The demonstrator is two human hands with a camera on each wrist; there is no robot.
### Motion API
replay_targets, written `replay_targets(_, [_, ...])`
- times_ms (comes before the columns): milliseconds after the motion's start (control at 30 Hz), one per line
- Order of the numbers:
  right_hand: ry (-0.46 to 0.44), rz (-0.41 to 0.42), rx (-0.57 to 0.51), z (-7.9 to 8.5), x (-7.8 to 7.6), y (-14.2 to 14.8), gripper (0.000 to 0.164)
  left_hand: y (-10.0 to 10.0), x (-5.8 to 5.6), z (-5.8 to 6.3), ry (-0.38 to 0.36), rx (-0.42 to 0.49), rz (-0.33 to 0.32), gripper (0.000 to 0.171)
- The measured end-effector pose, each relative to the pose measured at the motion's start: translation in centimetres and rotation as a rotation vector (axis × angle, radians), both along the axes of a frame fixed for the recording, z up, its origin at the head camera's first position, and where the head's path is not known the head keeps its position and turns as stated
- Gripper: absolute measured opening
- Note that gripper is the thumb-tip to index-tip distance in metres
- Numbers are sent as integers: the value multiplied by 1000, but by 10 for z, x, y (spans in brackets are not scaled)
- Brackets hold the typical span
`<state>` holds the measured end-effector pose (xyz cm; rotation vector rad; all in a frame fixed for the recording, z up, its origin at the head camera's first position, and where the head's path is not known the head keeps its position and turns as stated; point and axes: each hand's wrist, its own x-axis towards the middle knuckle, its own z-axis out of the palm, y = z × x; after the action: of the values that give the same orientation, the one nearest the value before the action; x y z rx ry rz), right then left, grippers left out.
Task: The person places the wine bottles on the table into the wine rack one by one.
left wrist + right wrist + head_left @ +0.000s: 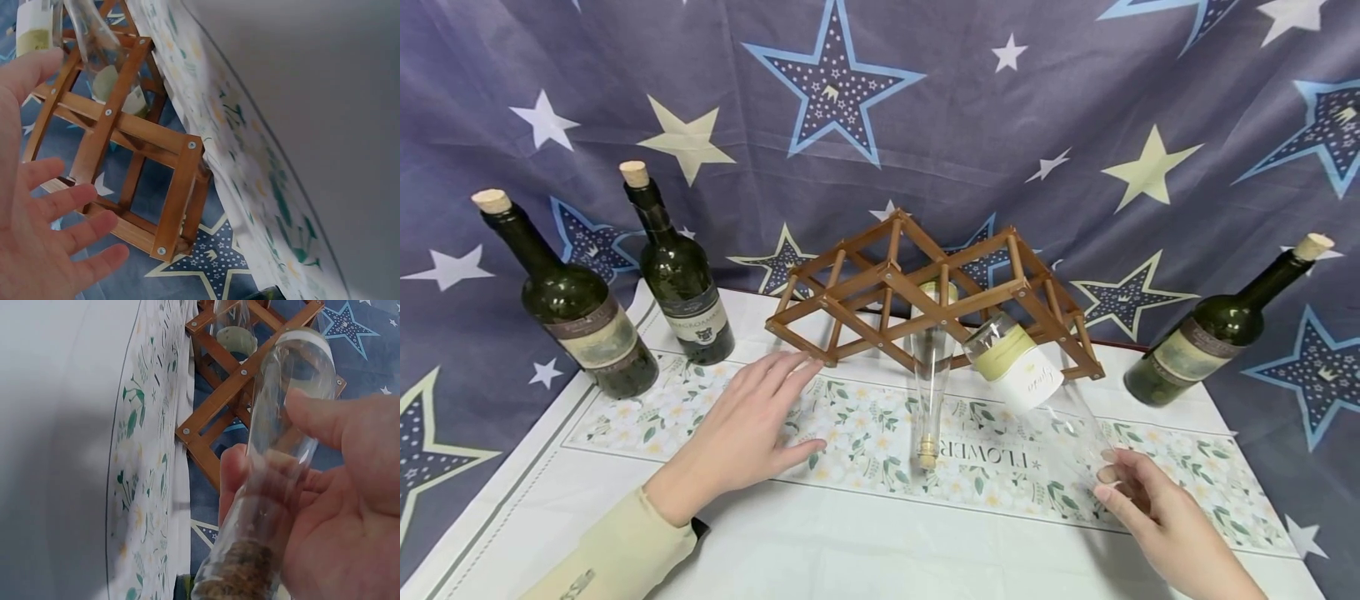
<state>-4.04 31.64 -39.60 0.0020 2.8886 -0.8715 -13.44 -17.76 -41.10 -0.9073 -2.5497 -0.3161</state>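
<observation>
My right hand (1165, 521) holds a clear glass bottle (1032, 377) by its neck, fingers and thumb around it. Its base, with a white and yellow-green label, tilts up at the right front of a wooden lattice wine rack (943, 322). A cork (240, 572) shows inside the bottle's neck in the right wrist view. Another clear bottle (931, 387) lies in the rack's middle opening, its corked neck towards me. My left hand (748, 425), fingers spread and holding nothing, hovers by the rack's left front corner; the left wrist view shows its fingers (69, 200) beside the wooden bars.
Two dark green corked bottles, one at the far left (587, 333) and one beside it (692, 300), stand on the table. A third green bottle (1195, 346) stands at the right. A floral runner (865, 433) crosses the white tablecloth (820, 542); a starry curtain (955, 150) hangs behind.
</observation>
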Motion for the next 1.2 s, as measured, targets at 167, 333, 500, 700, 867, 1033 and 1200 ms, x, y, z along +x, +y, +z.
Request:
replay_targets(167, [-3,-32,-11,0,0,-4,62,-4,3,-4,2,-17,14,95])
replay_targets(333, [-51,-63,-31,1,-1,-7,68,-8,7,-7,-3,-33,23,94])
replay_targets(500, [-87,-75,-88,2,-1,-12,66,-11,10,-10,-17,-57,46,96])
replay_targets(700, [-186,-104,-120,5,-5,-18,79,-12,11,-12,-34,-65,60,97])
replay_targets(867, [-218,-130,-142,7,-5,-23,83,-13,11,-11,-26,-60,63,98])
replay_targets(1033, [-200,-121,-201,9,-1,-29,76,-14,9,-10,-19,-59,66,99])
replay_targets(1200, [-242,-103,-260,12,3,-33,72,-14,9,-11,-22,-72,73,99])
